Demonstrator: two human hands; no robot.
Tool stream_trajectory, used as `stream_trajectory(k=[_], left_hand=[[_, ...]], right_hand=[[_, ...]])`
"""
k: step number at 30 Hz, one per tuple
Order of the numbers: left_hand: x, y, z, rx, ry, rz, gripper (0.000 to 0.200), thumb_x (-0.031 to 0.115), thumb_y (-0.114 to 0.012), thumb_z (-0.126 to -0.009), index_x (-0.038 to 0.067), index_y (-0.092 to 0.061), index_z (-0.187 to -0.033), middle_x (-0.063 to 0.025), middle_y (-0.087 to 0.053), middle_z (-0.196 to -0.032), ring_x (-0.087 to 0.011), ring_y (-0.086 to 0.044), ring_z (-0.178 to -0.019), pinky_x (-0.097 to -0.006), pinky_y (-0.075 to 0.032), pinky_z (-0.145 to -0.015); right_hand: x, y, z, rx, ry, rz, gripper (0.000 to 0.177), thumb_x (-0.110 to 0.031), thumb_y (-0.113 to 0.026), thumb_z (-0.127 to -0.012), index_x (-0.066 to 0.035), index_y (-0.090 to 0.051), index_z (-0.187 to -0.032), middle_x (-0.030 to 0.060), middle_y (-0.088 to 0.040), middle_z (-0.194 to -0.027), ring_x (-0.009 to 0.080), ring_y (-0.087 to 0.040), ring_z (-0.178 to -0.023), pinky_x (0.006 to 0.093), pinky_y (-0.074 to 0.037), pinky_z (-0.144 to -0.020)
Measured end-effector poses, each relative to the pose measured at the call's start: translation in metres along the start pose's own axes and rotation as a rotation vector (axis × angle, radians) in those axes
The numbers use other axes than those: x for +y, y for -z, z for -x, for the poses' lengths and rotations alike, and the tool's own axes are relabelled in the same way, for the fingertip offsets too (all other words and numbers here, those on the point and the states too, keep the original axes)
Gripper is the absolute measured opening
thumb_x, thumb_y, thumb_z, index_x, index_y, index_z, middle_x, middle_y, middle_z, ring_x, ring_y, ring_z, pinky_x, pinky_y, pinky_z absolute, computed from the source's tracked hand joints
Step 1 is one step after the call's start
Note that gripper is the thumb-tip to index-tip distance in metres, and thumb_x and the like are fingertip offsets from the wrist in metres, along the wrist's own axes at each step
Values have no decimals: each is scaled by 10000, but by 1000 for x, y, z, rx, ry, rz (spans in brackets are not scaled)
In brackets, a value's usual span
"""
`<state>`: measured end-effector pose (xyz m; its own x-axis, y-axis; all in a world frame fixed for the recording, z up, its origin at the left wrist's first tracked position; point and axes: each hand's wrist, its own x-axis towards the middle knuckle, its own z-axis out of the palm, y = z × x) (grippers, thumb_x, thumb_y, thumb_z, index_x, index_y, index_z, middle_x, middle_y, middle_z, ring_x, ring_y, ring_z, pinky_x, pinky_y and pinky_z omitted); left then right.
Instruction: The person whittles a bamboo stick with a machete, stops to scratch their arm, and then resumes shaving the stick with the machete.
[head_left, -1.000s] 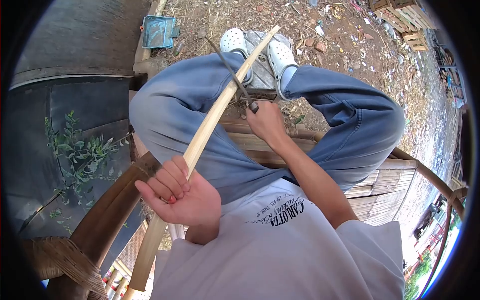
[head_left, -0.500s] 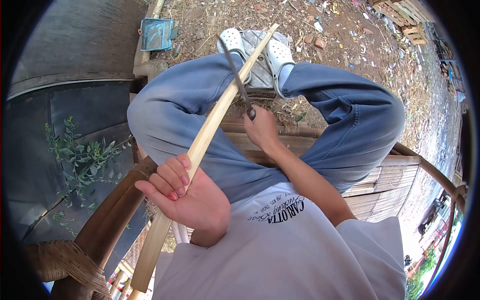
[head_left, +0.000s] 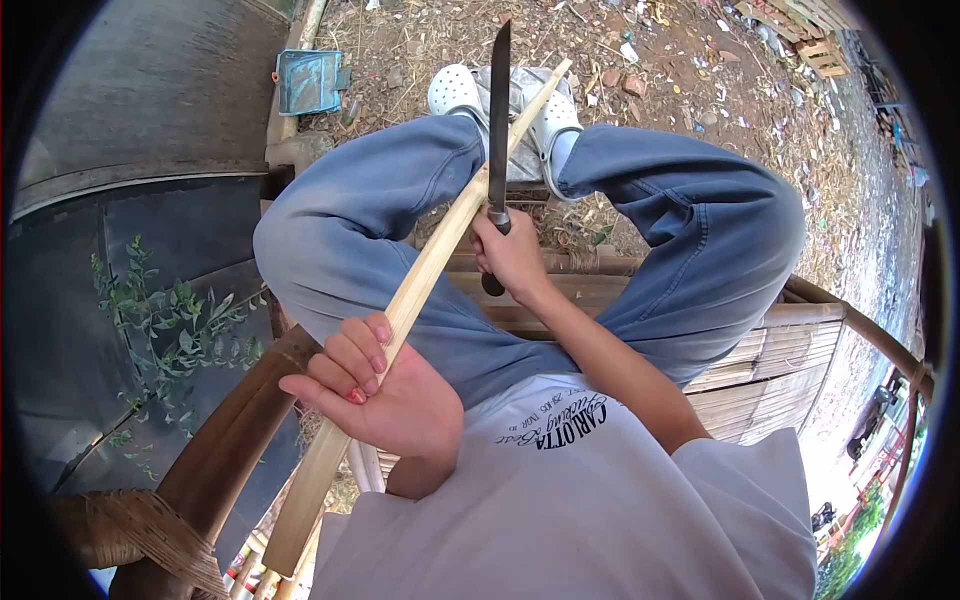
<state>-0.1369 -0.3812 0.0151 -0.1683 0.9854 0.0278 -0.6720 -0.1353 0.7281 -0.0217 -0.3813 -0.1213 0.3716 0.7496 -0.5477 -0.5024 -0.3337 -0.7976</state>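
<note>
Left hand: the left hand [head_left: 400, 395] is clamped on the wooden strip [head_left: 438, 255], fingers folded over it against the palm, thumb sticking out to the side; a red patch shows on one finger
Right hand: the right hand [head_left: 517, 260] is wrapped round the handle of the long knife [head_left: 500, 115], whose butt shows below the fist
Strip: pale, running slantwise from beside the shirt [head_left: 590, 500], between the knees, up to its narrow tip over the white shoes [head_left: 455, 92]
Blade: dark, pointing away from the body and crossing in front of the strip just above the right fist; whether the edge touches the wood is hard to tell from this angle
Legs: blue trousers [head_left: 335, 220], knees spread wide
Ground: littered soil, with a blue tray [head_left: 308, 85] beyond the left knee
Left side: a leafy plant [head_left: 180, 330] against dark panels [head_left: 60, 300]
</note>
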Motion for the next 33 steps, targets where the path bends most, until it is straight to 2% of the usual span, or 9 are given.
stream_trajectory(k=[2,5,8,13,15,18,21,27,33], left_hand=[[0,2,0,-13,16,26,490,358,-248,-1059,166,-240,-609,20,-241,-580,-112,-266,-585,-280,-299,-669],[2,7,1,-58,20,21,492,372,-222,-1059,169,-236,-611,27,-244,-589,-108,-259,-596,-283,-304,-680],[-1,6,6,-79,-6,-5,482,380,-237,-1055,168,-240,-622,25,-248,-605,-108,-258,-604,-282,-300,-681],[-16,21,7,-208,-137,-139,447,462,-432,-986,146,-341,-683,5,-338,-673,-134,-354,-664,-312,-349,-722],[-25,39,-11,-548,-367,-447,449,524,-602,-873,115,-443,-779,-41,-482,-808,-205,-487,-824,-408,-424,-851],[-25,47,-39,-882,-282,-676,482,524,-687,-809,78,-519,-874,-90,-586,-900,-288,-559,-962,-492,-424,-951],[-29,32,-53,-1035,-265,-607,360,393,-706,-846,57,-580,-840,-113,-661,-848,-276,-633,-874,-485,-471,-923],[-34,29,-51,-1038,-160,-482,533,495,-562,-905,46,-583,-618,-66,-616,-628,-243,-647,-675,-432,-538,-797],[-36,33,-36,-779,-248,-493,627,535,-449,-935,5,-602,-637,-77,-611,-636,-235,-647,-665,-412,-561,-736]], right_hand=[[-9,-2,4,-22,15,-61,186,-198,-522,-882,-49,-565,-779,66,-566,-637,81,-436,-422,251,-383,-445],[-18,-1,3,-102,-246,-634,295,-275,-510,-890,4,-549,-977,172,-663,-898,59,-365,-416,238,-371,-418],[-33,1,4,-84,-248,-752,268,-288,-529,-908,-28,-585,-941,92,-634,-789,42,-357,-404,215,-356,-430],[-25,-5,2,14,-174,-559,232,-236,-641,-884,-14,-583,-917,66,-622,-767,32,-373,-422,220,-370,-439],[-36,-9,6,112,-148,-517,182,-189,-661,-868,-28,-579,-859,24,-574,-680,37,-386,-431,229,-370,-440],[-46,-11,7,104,-134,-449,203,-184,-682,-848,-43,-541,-812,-15,-479,-574,60,-432,-437,250,-399,-437],[-48,-10,7,104,-131,-397,210,-180,-688,-848,-39,-539,-802,-10,-489,-579,65,-443,-435,251,-398,-430],[-63,2,21,70,-131,-161,365,-360,-606,-929,-61,-528,-735,-25,-445,-549,58,-393,-412,239,-352,-421],[-64,26,33,4,6,310,435,-432,-568,-938,-21,-551,-796,13,-509,-568,85,-472,-449,255,-388,-441]])
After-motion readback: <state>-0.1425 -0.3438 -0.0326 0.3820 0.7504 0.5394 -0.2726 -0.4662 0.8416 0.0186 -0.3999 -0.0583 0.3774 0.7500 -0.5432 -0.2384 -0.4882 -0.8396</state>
